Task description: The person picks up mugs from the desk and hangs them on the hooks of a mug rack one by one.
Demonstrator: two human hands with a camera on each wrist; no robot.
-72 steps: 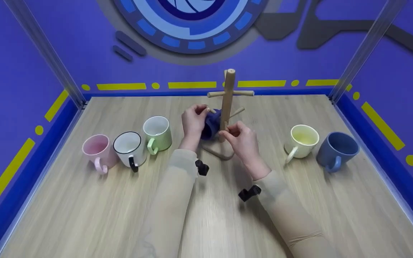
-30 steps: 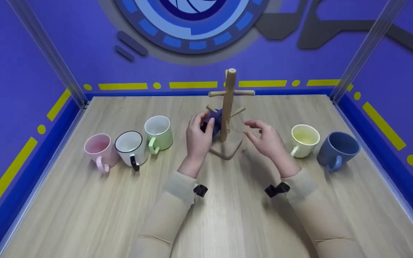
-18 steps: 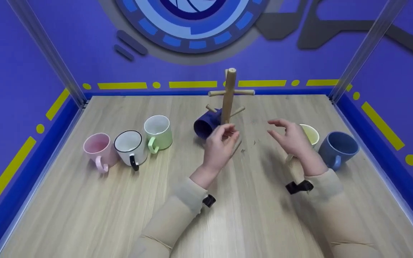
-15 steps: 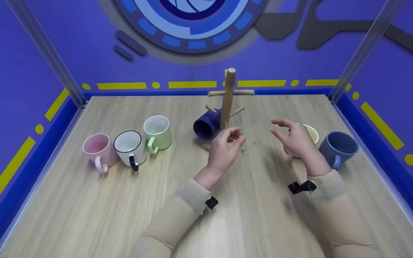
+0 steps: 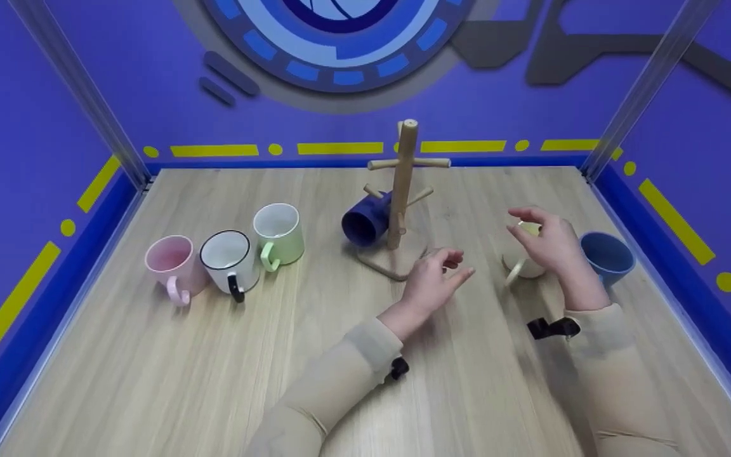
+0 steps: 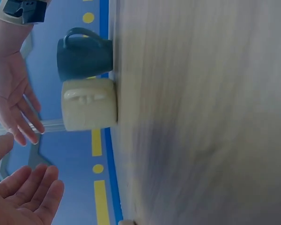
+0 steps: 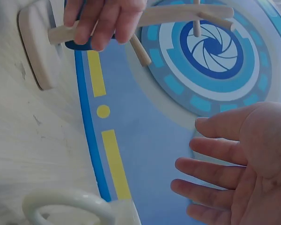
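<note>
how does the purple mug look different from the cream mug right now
The purple mug is dark, while the cream mug is pale. The purple mug hangs tilted on the wooden mug tree; the cream mug stands upright on the table. Neither is held.

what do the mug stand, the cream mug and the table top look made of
Mug stand: probably wood, dull and smooth, going by its even tan colour and round pegs.
Cream mug: likely glazed ceramic, from the smooth surface and bright highlights on its handle, though plastic is possible.
Table top: wood-look with streaky grain and soft sheen; solid or laminate, I can't tell.
</note>
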